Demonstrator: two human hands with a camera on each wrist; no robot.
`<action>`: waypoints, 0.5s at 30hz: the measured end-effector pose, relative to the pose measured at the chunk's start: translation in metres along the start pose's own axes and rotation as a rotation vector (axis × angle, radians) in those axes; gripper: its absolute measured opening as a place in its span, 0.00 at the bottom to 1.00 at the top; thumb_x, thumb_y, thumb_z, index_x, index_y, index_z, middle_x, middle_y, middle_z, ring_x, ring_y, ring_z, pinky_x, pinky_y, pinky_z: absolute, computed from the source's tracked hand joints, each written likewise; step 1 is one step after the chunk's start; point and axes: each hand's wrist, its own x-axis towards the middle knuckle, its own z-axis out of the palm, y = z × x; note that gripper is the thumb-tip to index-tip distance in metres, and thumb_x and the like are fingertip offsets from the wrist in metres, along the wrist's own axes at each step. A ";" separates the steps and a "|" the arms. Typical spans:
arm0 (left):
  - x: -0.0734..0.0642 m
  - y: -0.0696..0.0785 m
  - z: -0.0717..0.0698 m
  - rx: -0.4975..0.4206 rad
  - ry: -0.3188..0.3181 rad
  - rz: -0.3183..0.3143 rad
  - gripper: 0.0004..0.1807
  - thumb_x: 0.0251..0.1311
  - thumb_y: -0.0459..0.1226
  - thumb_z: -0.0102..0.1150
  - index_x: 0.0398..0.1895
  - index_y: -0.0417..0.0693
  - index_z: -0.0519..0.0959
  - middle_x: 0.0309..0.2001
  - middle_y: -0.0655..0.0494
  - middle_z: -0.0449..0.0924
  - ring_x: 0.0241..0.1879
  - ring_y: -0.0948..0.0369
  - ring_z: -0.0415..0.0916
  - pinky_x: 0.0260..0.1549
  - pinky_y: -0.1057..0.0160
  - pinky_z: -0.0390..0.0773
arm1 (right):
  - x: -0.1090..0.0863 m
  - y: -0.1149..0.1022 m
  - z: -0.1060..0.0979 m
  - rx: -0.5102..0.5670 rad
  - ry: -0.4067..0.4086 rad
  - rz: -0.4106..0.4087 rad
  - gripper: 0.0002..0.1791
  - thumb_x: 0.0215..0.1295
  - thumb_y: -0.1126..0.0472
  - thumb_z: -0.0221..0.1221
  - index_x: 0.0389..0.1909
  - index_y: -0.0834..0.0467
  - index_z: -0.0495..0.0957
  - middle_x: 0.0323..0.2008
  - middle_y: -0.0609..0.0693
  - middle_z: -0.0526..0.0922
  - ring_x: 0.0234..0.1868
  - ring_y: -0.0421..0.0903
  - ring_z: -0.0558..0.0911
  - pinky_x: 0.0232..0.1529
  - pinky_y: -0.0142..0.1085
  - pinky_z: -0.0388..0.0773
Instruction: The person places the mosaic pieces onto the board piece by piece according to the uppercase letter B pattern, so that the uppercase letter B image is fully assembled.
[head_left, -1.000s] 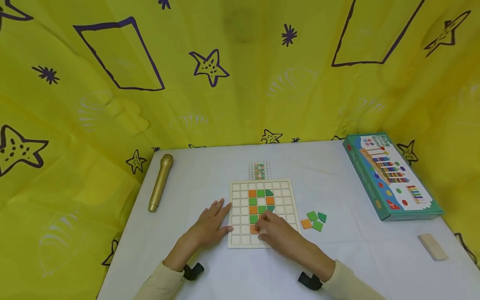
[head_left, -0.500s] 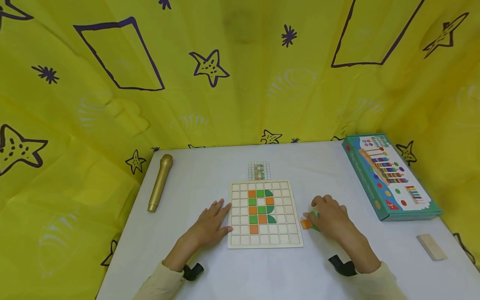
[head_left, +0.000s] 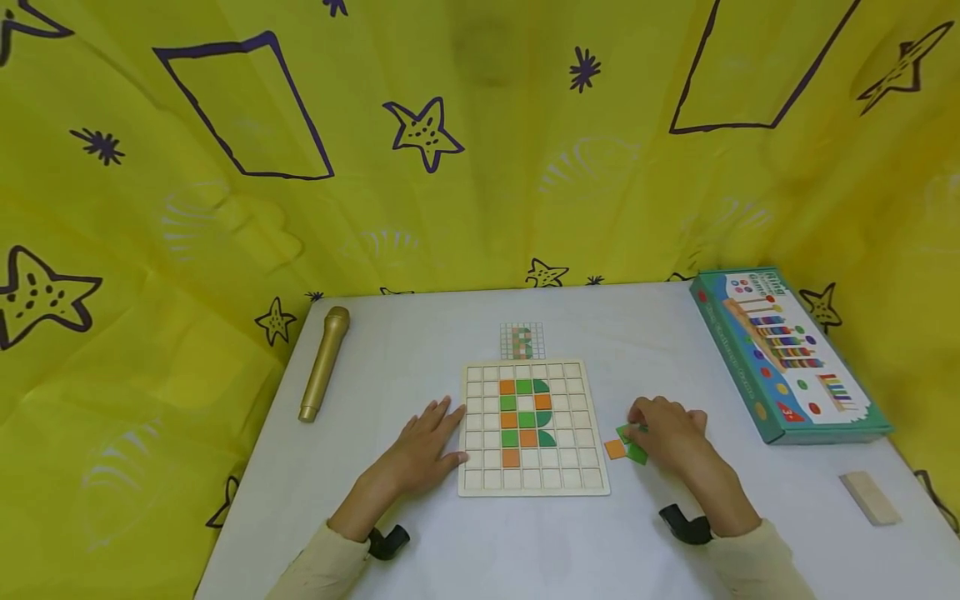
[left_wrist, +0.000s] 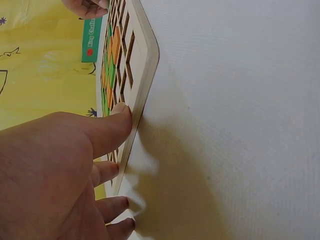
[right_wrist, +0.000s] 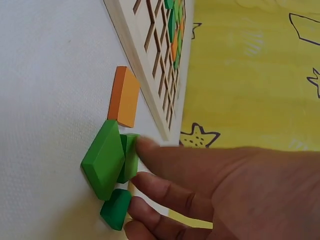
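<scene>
A wooden grid board [head_left: 596, 483] lies flat, with orange, green and dark green tiles set in several cells. My left hand [head_left: 422, 450] rests at its left edge with fingers spread; in the left wrist view the thumb [left_wrist: 117, 125] presses the rim. To the right of the board, my right hand [head_left: 671, 437] is over a few loose tiles. Its thumb and index finger pinch a green square tile [right_wrist: 131, 159], while the middle finger touches a dark green curved tile [right_wrist: 117, 210]. Another green tile [right_wrist: 104, 162] and an orange tile [right_wrist: 129, 100] lie beside them.
Behind the board lies a small pattern card [head_left: 522, 341]. A gold microphone [head_left: 325, 364] is at the left of the white table [head_left: 405, 342]. At the right are a green game box [head_left: 795, 358] and a wooden block [head_left: 870, 497]. A yellow curtain [head_left: 480, 208] hangs behind.
My right hand has left the board, where a dark green curved tile now shows in the lower part of the pattern, and moved right to the loose tiles. My left hand has stayed put.
</scene>
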 end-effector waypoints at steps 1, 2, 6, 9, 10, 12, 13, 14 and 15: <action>0.000 0.000 0.000 -0.002 0.000 0.000 0.41 0.76 0.54 0.57 0.85 0.51 0.57 0.85 0.43 0.47 0.85 0.43 0.43 0.79 0.35 0.50 | 0.000 0.000 0.000 0.001 -0.003 0.001 0.13 0.70 0.57 0.69 0.45 0.62 0.82 0.39 0.55 0.82 0.42 0.56 0.79 0.48 0.61 0.61; 0.000 0.000 0.000 -0.003 -0.001 0.000 0.41 0.76 0.54 0.57 0.85 0.51 0.57 0.85 0.43 0.47 0.85 0.43 0.43 0.79 0.35 0.50 | 0.000 0.001 0.000 0.002 -0.007 0.001 0.14 0.70 0.56 0.69 0.45 0.62 0.82 0.39 0.55 0.82 0.42 0.56 0.79 0.48 0.61 0.60; 0.000 -0.001 0.000 -0.003 -0.003 0.001 0.41 0.76 0.54 0.57 0.85 0.51 0.57 0.85 0.43 0.47 0.85 0.43 0.43 0.79 0.35 0.50 | 0.000 0.003 0.002 0.014 -0.018 -0.006 0.15 0.68 0.56 0.70 0.45 0.62 0.81 0.39 0.54 0.82 0.42 0.55 0.80 0.50 0.62 0.60; 0.000 -0.001 -0.001 -0.009 -0.005 0.002 0.40 0.76 0.54 0.57 0.85 0.51 0.57 0.85 0.43 0.47 0.85 0.43 0.43 0.79 0.36 0.50 | 0.000 0.003 0.005 0.038 -0.016 -0.032 0.12 0.69 0.59 0.69 0.46 0.61 0.81 0.39 0.53 0.82 0.43 0.54 0.80 0.51 0.63 0.59; 0.000 -0.001 -0.001 -0.011 -0.007 0.002 0.40 0.76 0.54 0.57 0.85 0.51 0.57 0.85 0.43 0.47 0.85 0.43 0.43 0.79 0.36 0.50 | 0.000 0.003 0.006 0.044 -0.009 -0.045 0.12 0.69 0.60 0.69 0.47 0.61 0.81 0.40 0.53 0.82 0.43 0.54 0.80 0.51 0.63 0.60; 0.000 -0.001 -0.001 -0.013 -0.008 0.002 0.40 0.76 0.54 0.57 0.85 0.51 0.57 0.85 0.43 0.47 0.85 0.43 0.43 0.79 0.36 0.49 | 0.000 0.002 0.007 0.049 0.002 -0.071 0.11 0.70 0.62 0.68 0.48 0.61 0.81 0.40 0.52 0.81 0.43 0.54 0.80 0.51 0.62 0.60; 0.000 -0.001 -0.001 -0.012 -0.009 0.002 0.41 0.76 0.54 0.57 0.85 0.51 0.57 0.85 0.43 0.47 0.85 0.43 0.43 0.79 0.36 0.49 | 0.000 0.002 0.008 0.051 0.008 -0.082 0.11 0.70 0.62 0.68 0.49 0.60 0.81 0.40 0.52 0.81 0.44 0.54 0.79 0.52 0.62 0.60; 0.000 -0.001 -0.001 -0.012 -0.009 0.002 0.41 0.76 0.54 0.57 0.85 0.51 0.57 0.85 0.43 0.47 0.85 0.43 0.43 0.79 0.36 0.49 | 0.000 0.002 0.008 0.052 0.013 -0.091 0.11 0.70 0.63 0.67 0.50 0.61 0.81 0.41 0.52 0.81 0.44 0.54 0.80 0.51 0.62 0.61; 0.000 0.000 -0.001 -0.010 -0.009 0.002 0.41 0.76 0.54 0.57 0.85 0.51 0.57 0.85 0.43 0.47 0.85 0.43 0.43 0.79 0.36 0.49 | -0.001 0.002 0.009 0.050 0.017 -0.097 0.12 0.70 0.63 0.67 0.50 0.61 0.81 0.42 0.53 0.81 0.45 0.54 0.80 0.51 0.62 0.61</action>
